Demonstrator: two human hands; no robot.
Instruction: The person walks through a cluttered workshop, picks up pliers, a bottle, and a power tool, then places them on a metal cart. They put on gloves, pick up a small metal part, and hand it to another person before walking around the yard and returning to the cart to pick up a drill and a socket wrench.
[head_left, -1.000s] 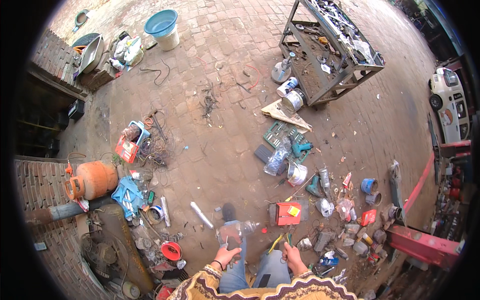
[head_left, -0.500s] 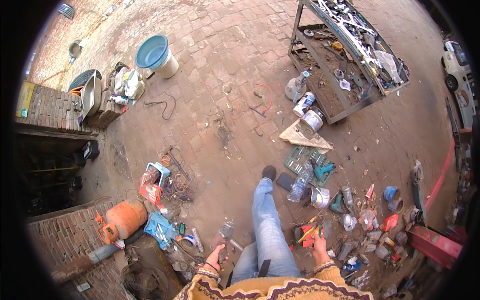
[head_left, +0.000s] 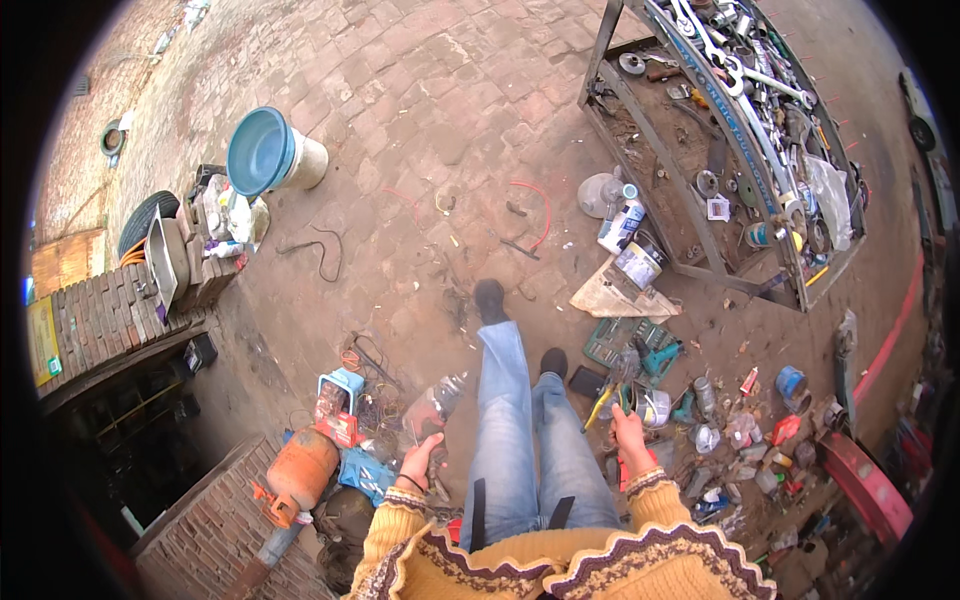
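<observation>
My left hand (head_left: 418, 464) is closed around the near end of a clear plastic bottle (head_left: 436, 402), whose far end points ahead and slightly right. Through the bottle, reddish and brown patches show. Fingers of my right hand (head_left: 627, 432) are wrapped round a yellow-handled tool (head_left: 598, 408); its exact kind is hard to make out. Something red (head_left: 636, 466) shows just below that hand, partly hidden by it and the sleeve. Between the hands are my jeans-clad legs, one foot ahead of the other.
An orange gas cylinder (head_left: 302, 468) lies left, near a blue-and-red box (head_left: 340, 405). A green drill (head_left: 660, 358) and scattered parts lie right. Ahead stand a metal tool cart (head_left: 690, 225) with wrenches and a blue tub (head_left: 258, 152). A red beam (head_left: 868, 488) juts in right.
My leading foot has moved ahead, and the other foot now shows. Both hands are higher in the picture, bottle and yellow-handled tool with them. The whole view has shifted.
</observation>
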